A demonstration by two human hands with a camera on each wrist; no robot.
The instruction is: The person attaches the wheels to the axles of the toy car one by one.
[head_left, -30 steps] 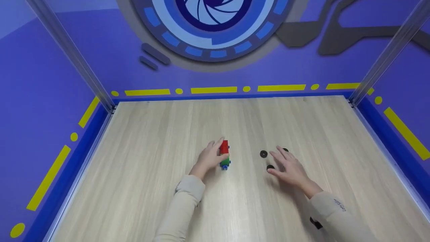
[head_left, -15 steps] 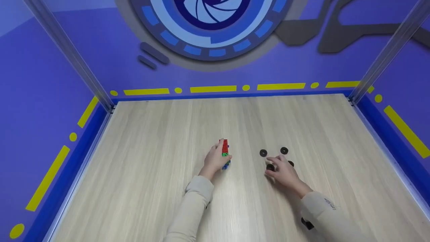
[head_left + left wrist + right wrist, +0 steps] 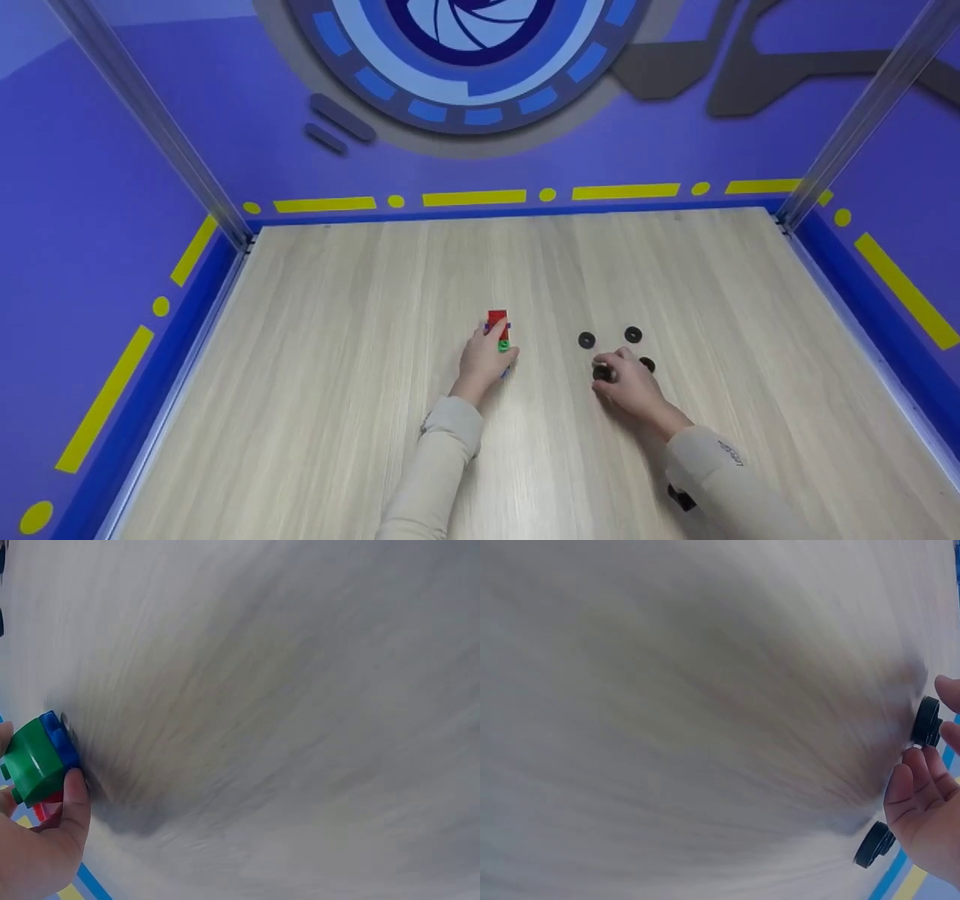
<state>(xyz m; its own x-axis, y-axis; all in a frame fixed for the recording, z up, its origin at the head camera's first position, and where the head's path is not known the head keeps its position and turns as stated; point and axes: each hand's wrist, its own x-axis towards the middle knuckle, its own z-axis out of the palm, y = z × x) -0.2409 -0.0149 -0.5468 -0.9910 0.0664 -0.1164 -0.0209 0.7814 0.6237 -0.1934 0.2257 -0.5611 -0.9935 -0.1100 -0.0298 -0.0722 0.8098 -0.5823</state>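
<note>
By right hand (image 3: 632,388), four wheels (image 3: 582,341)

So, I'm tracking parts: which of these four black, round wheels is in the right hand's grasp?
The black, round wheel lowest in the head view: the right hand curls around it. The other three wheels lie outside its grasp.

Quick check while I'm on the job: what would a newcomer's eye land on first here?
Probably the big round blue emblem at the top centre of the purple back wall. On the table, the bright red, green and blue block piece stands out in the left hand. To its right sit four black wheels, one between the fingers of the right hand.
</note>
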